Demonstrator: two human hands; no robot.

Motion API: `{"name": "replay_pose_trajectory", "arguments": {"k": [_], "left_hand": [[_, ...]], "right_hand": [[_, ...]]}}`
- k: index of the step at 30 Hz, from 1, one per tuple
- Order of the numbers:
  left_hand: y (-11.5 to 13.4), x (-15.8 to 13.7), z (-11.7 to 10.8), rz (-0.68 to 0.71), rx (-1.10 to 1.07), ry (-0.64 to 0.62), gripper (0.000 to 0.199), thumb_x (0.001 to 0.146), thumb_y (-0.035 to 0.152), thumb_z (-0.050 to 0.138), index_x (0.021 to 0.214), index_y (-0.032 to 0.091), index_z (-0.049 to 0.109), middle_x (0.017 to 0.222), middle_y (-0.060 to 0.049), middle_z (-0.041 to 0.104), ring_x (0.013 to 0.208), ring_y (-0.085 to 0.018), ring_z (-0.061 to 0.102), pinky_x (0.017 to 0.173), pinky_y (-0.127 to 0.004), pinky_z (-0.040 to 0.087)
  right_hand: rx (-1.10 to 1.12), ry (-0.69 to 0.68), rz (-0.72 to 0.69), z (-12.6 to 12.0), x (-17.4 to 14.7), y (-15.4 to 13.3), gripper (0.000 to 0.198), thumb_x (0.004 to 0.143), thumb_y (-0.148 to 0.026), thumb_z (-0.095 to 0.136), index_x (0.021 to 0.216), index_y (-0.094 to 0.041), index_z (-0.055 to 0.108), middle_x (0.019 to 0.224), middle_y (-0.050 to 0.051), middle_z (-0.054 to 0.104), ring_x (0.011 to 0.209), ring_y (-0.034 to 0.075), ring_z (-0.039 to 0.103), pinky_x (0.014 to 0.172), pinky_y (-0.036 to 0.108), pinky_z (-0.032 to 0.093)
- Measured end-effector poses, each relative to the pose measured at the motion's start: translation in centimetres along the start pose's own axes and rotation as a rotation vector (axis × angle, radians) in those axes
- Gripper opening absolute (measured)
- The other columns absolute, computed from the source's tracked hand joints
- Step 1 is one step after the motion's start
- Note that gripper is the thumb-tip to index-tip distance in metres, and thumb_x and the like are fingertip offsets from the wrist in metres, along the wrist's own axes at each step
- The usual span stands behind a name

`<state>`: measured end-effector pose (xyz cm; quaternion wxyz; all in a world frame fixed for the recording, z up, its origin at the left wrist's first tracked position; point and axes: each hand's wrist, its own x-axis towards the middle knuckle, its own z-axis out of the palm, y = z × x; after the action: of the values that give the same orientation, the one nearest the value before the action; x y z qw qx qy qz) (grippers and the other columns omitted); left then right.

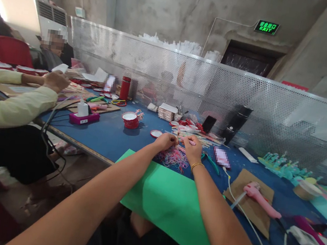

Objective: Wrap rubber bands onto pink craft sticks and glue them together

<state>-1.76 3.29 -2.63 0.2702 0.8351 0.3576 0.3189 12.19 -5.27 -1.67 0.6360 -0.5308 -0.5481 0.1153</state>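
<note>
My left hand [165, 142] is closed in a pinch over the table, at something small I cannot make out. Close on its right, my right hand [193, 150], a gold bracelet at the wrist, is closed around a slim pink pen-like tool [192, 142]. The fingertips of both hands almost meet. Just under them lies a tangled heap of pink, blue and white thin cords [173, 159]. A green sheet [166, 192] spreads from the table edge toward my lap, beneath my forearms. Teal-handled pliers [212, 164] lie beside my right wrist.
At right, a pink glue gun [262, 199] rests on cardboard [242, 182], with cables nearby. A stack of red-rimmed round tins [130, 120] stands left of my hands. A perforated metal screen [171, 69] borders the table's back. A co-worker's sleeved arms [9, 111] reach in from the left.
</note>
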Motion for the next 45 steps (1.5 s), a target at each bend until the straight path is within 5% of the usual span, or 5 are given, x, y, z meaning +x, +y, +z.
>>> {"name": "replay_pose_trajectory", "arguments": {"k": [16, 45], "left_hand": [[0.16, 0.13, -0.12, 0.007, 0.044, 0.002, 0.028, 0.074, 0.036, 0.055, 0.071, 0.013, 0.071, 0.061, 0.0, 0.061, 0.057, -0.011, 0.046, 0.055, -0.022, 0.033], [0.33, 0.06, -0.05, 0.01, 0.025, -0.001, 0.028, 0.072, 0.036, 0.055, 0.07, 0.012, 0.07, 0.059, 0.001, 0.056, 0.056, -0.01, 0.042, 0.055, -0.022, 0.031]], "right_hand": [[-0.032, 0.061, -0.027, -0.23, 0.35, 0.42, 0.018, 0.075, -0.036, 0.051, 0.064, -0.023, 0.056, 0.067, 0.0, 0.067, 0.07, 0.019, 0.063, 0.069, 0.03, 0.051], [0.014, 0.002, 0.009, -0.25, 0.13, -0.03, 0.017, 0.075, -0.036, 0.051, 0.065, -0.023, 0.055, 0.067, 0.0, 0.067, 0.067, 0.018, 0.063, 0.062, 0.029, 0.051]]}}
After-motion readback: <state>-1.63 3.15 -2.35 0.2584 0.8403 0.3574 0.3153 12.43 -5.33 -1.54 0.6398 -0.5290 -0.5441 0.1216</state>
